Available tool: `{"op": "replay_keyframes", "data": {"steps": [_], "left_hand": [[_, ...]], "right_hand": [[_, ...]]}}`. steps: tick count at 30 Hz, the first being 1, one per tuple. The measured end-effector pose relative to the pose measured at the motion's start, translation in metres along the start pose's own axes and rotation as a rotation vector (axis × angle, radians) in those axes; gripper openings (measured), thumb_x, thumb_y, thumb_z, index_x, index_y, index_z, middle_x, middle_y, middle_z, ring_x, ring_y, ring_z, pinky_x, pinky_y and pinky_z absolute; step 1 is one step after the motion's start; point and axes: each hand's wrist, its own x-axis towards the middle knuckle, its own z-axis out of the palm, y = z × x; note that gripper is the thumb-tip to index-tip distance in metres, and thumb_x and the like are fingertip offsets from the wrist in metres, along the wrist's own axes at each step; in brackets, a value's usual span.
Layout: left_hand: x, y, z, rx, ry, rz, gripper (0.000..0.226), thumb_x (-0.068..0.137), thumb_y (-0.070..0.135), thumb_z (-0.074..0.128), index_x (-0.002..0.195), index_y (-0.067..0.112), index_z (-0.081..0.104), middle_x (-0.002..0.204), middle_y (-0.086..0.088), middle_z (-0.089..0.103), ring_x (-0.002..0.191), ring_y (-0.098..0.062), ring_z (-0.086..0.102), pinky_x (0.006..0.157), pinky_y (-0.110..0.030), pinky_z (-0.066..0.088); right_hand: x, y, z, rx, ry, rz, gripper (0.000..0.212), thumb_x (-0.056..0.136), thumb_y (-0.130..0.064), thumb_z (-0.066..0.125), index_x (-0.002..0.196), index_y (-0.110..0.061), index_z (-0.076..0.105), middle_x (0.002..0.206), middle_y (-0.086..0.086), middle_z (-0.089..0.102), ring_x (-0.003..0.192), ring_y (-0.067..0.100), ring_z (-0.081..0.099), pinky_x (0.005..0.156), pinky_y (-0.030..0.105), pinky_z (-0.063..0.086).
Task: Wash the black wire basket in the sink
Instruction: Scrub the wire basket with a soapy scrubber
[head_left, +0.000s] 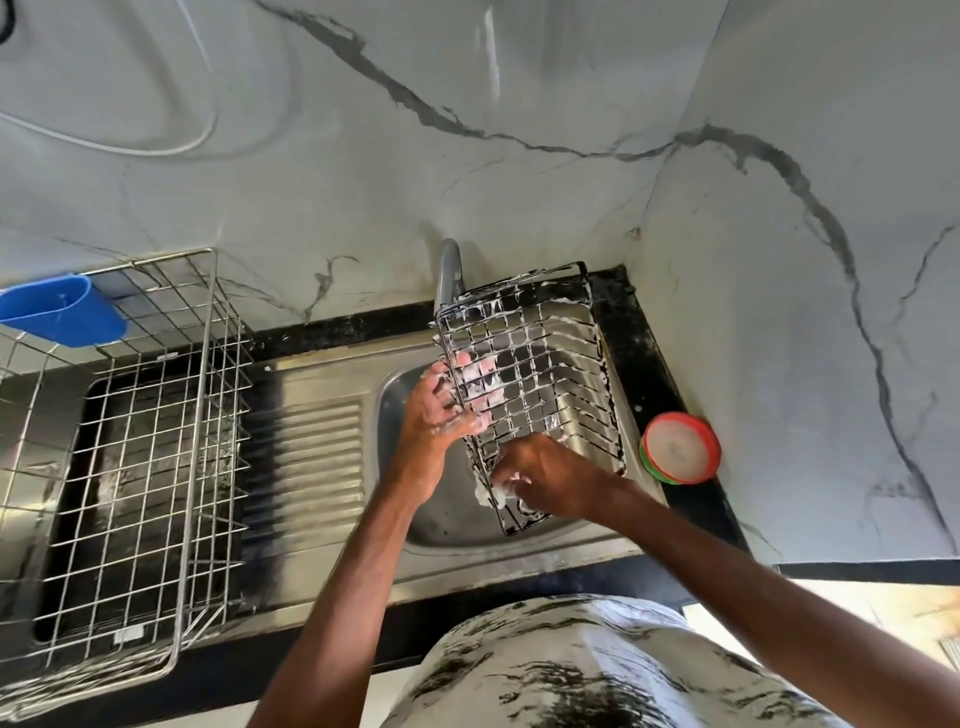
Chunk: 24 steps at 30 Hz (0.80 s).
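Note:
The black wire basket (545, 364) is tilted over the steel sink bowl (447, 514), streaked with white soap foam. My left hand (441, 410) grips its left rim, fingers hooked through the wires and foamy. My right hand (545, 480) is closed at the basket's lower near corner, with white foam under the fingers; whether a sponge is in it I cannot tell. The tap spout (448, 270) ends just above the basket's far left corner. No running water shows.
A large steel wire dish rack (156, 441) stands on the left, with a blue plastic cup holder (62, 309) hung on its far side. The ribbed drainboard (306, 457) lies between rack and bowl. A red-and-green round soap tub (680, 449) sits on the black counter at right.

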Motion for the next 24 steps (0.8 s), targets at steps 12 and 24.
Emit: {"op": "replay_keyframes", "data": {"steps": [12,24], "left_hand": [[0.003,0.004,-0.005,-0.036,0.05,-0.084,0.107,0.064,0.015,0.088,0.157,0.007,0.035,0.152,-0.015,0.053,0.138,-0.044,0.052,0.107,-0.067,0.047],[0.01,0.021,0.014,0.035,0.11,-0.087,0.106,0.045,0.042,0.095,0.142,0.034,0.05,0.154,-0.013,0.048,0.143,-0.027,0.045,0.119,-0.055,0.039]], "right_hand": [[-0.023,0.003,-0.013,0.165,-0.085,-0.039,0.037,0.08,0.011,0.07,0.102,-0.018,0.08,0.108,-0.002,0.076,0.089,-0.016,0.058,0.076,0.009,0.049],[0.0,0.043,0.002,-0.168,0.123,0.242,0.024,0.098,-0.004,0.053,0.106,-0.009,0.075,0.107,0.013,0.071,0.093,0.027,0.071,0.071,0.02,0.055]]}}
